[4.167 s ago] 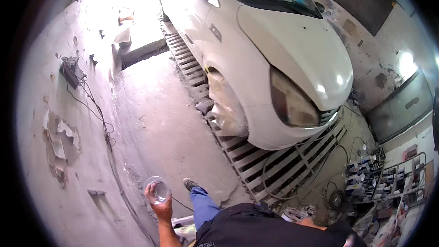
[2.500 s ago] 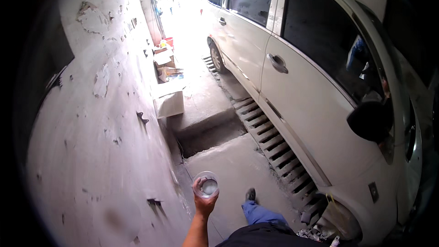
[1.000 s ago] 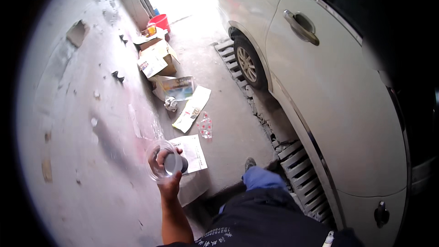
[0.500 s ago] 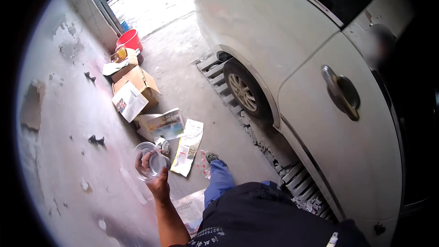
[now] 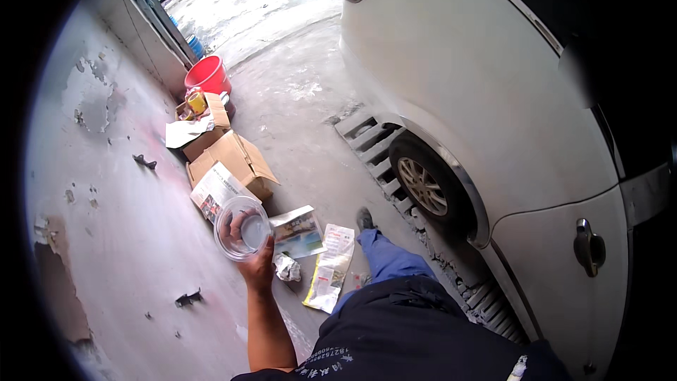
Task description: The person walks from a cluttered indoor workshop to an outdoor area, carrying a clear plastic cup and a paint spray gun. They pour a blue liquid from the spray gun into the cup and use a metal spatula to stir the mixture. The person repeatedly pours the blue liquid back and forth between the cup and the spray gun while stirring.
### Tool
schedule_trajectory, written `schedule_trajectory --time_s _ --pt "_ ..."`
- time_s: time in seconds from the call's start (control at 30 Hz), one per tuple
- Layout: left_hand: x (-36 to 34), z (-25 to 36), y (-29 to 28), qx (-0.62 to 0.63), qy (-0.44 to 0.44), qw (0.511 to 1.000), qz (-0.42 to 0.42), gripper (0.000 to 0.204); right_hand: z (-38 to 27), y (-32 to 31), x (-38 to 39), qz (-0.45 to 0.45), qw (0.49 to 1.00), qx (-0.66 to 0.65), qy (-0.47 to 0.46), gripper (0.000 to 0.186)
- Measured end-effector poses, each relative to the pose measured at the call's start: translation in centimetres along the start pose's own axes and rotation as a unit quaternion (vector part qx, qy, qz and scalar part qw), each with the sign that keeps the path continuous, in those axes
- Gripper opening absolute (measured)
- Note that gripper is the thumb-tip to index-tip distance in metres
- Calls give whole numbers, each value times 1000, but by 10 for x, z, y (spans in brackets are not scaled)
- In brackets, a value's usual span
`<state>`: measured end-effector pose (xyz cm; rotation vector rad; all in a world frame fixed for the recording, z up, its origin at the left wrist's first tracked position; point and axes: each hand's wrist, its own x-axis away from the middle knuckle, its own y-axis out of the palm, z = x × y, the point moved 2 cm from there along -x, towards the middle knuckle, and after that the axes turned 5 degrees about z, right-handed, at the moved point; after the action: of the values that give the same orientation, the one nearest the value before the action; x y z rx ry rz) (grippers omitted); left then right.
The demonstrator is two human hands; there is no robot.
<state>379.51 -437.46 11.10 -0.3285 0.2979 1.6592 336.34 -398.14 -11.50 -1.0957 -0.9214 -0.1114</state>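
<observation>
My left hand (image 5: 255, 261) grips a clear plastic cup (image 5: 241, 227), its fingers showing through the clear wall. The cup is held over newspapers and a cardboard box (image 5: 229, 156) along the wall; whether it holds any liquid I cannot tell. Just below lie a crumpled paper ball (image 5: 287, 267), a glossy printed sheet (image 5: 296, 233) and a folded pale paper (image 5: 328, 268) on the floor. My right hand does not show.
A white car (image 5: 529, 169) runs along the right, its rear wheel (image 5: 423, 185) beside a floor grate (image 5: 360, 137). The pitted wall (image 5: 120, 240) is at left. A red bucket (image 5: 206, 74) stands by the doorway, with a vehicle and a person outside.
I have moved from the car's front along its side toward the rear and doorway, carrying the cup in my left hand. The rear lamp and boxes now appear nearer.
</observation>
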Motion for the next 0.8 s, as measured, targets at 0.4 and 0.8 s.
schedule_trajectory --time_s 0.4,0.8 --pt "-305 -131 29 -12 10 1000 -3 76 -275 -140 -130 -14 1000 2 -20 60" --pt "-570 -255 25 19 2 1000 16 69 -591 -317 -240 28 998 8 -60 59"
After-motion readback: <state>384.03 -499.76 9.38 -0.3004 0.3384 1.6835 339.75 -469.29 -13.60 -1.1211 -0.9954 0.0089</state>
